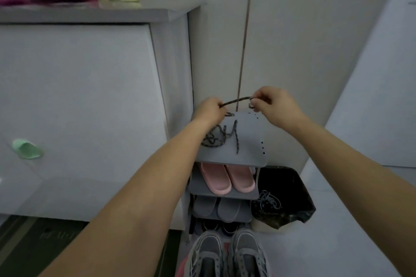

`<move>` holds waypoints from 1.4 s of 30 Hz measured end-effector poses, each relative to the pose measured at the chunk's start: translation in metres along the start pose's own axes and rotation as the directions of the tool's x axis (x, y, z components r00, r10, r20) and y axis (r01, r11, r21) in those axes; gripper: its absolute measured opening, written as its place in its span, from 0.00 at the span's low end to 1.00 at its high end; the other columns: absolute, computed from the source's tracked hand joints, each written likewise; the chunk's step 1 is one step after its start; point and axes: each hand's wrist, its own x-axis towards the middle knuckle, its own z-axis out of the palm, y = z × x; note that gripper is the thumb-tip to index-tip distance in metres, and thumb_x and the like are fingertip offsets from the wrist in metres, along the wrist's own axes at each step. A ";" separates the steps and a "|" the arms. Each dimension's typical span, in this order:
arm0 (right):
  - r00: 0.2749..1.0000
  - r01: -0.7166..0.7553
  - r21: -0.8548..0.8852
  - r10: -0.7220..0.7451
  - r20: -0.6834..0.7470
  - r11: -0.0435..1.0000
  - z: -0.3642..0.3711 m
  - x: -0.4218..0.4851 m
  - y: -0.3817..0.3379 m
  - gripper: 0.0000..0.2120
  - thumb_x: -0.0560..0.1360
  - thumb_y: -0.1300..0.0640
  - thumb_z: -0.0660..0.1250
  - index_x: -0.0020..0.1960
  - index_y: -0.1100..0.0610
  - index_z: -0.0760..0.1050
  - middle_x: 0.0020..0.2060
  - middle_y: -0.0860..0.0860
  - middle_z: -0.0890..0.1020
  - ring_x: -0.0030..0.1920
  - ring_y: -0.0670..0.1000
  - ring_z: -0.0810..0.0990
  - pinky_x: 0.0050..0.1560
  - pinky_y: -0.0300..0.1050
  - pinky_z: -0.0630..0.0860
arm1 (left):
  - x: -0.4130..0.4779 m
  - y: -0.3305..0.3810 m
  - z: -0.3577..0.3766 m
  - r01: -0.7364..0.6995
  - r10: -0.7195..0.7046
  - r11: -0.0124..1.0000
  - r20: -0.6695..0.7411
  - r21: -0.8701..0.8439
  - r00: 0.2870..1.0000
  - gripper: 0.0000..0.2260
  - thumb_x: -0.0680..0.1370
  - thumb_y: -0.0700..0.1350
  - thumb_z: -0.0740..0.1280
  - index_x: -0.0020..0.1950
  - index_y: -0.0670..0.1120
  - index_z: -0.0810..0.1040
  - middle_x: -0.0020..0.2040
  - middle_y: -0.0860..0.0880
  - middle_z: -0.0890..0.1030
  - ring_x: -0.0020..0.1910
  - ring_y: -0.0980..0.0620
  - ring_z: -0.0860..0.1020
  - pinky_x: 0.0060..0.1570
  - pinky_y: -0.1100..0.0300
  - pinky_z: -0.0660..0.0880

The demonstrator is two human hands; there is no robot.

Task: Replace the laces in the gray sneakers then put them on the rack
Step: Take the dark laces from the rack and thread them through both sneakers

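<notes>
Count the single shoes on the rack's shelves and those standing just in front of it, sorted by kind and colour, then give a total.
Pink slippers: 2
Gray slippers: 2
Black shoes, partly hidden: 2
Gray sneakers: 2
Total: 8

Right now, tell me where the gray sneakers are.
Head view, bottom centre: the gray sneakers stand side by side below the rack, with the black bag up to their right.
</notes>
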 end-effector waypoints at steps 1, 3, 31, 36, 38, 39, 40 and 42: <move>0.998 -0.032 0.051 0.034 -0.050 0.998 -0.009 0.000 0.005 0.03 0.78 0.58 0.62 0.47 0.56 0.74 0.42 0.54 0.82 0.45 0.53 0.81 0.51 0.50 0.78 | 0.002 -0.003 -0.001 0.027 -0.027 1.000 -0.013 -0.008 1.000 0.09 0.79 0.45 0.61 0.45 0.42 0.79 0.46 0.42 0.83 0.43 0.44 0.80 0.47 0.51 0.78; 0.984 -0.089 0.141 0.110 -0.143 0.986 -0.025 -0.003 0.015 0.04 0.78 0.58 0.61 0.46 0.57 0.73 0.42 0.55 0.82 0.44 0.52 0.81 0.50 0.49 0.77 | 0.007 -0.011 -0.003 0.062 -0.061 0.998 -0.037 0.008 0.997 0.09 0.79 0.45 0.62 0.45 0.42 0.78 0.45 0.42 0.83 0.44 0.43 0.81 0.49 0.50 0.79; 0.956 -0.228 0.471 0.288 -0.059 0.852 0.019 0.023 -0.010 0.05 0.78 0.62 0.62 0.45 0.59 0.74 0.34 0.51 0.77 0.32 0.44 0.76 0.42 0.38 0.77 | 0.004 -0.028 -0.012 -0.077 0.094 0.980 -0.086 0.181 0.992 0.06 0.78 0.42 0.64 0.45 0.42 0.80 0.41 0.45 0.81 0.39 0.49 0.77 0.40 0.59 0.72; 0.941 -0.248 0.444 0.323 -0.102 0.861 -0.006 0.017 0.015 0.09 0.78 0.61 0.63 0.39 0.57 0.73 0.35 0.51 0.78 0.35 0.45 0.78 0.45 0.41 0.77 | 0.012 -0.038 -0.003 0.042 -0.040 0.999 -0.162 0.009 0.986 0.06 0.78 0.40 0.65 0.46 0.39 0.80 0.43 0.42 0.81 0.40 0.47 0.77 0.40 0.60 0.70; 0.942 -0.278 0.358 0.327 -0.082 0.891 -0.006 0.015 0.023 0.08 0.77 0.60 0.63 0.39 0.56 0.73 0.35 0.51 0.78 0.36 0.46 0.79 0.49 0.47 0.78 | 0.018 -0.034 -0.003 0.043 -0.044 0.999 -0.215 -0.008 0.976 0.07 0.78 0.41 0.65 0.49 0.39 0.81 0.47 0.42 0.82 0.44 0.46 0.78 0.43 0.59 0.71; 0.944 -0.295 0.298 0.325 -0.059 0.908 -0.005 0.014 0.025 0.06 0.77 0.60 0.63 0.41 0.56 0.74 0.36 0.50 0.78 0.36 0.46 0.79 0.51 0.50 0.78 | 0.020 -0.029 -0.004 0.023 -0.024 1.000 -0.230 -0.006 0.973 0.08 0.78 0.42 0.65 0.50 0.39 0.81 0.48 0.43 0.82 0.46 0.47 0.78 0.44 0.59 0.72; 0.946 -0.310 0.229 0.324 -0.024 0.923 -0.003 0.013 0.026 0.04 0.77 0.59 0.64 0.45 0.58 0.75 0.36 0.50 0.78 0.35 0.46 0.79 0.53 0.52 0.79 | 0.021 -0.024 -0.007 -0.007 0.009 1.000 -0.237 0.009 0.971 0.08 0.78 0.43 0.65 0.52 0.40 0.81 0.48 0.44 0.82 0.45 0.48 0.77 0.44 0.59 0.72; 0.946 -0.324 0.084 0.321 0.048 0.942 0.003 0.013 0.020 0.08 0.78 0.56 0.64 0.53 0.59 0.75 0.38 0.49 0.77 0.34 0.46 0.79 0.49 0.50 0.80 | 0.021 -0.011 -0.014 -0.083 0.098 0.994 -0.226 0.074 0.969 0.10 0.79 0.44 0.64 0.53 0.41 0.81 0.46 0.47 0.81 0.44 0.50 0.76 0.44 0.60 0.70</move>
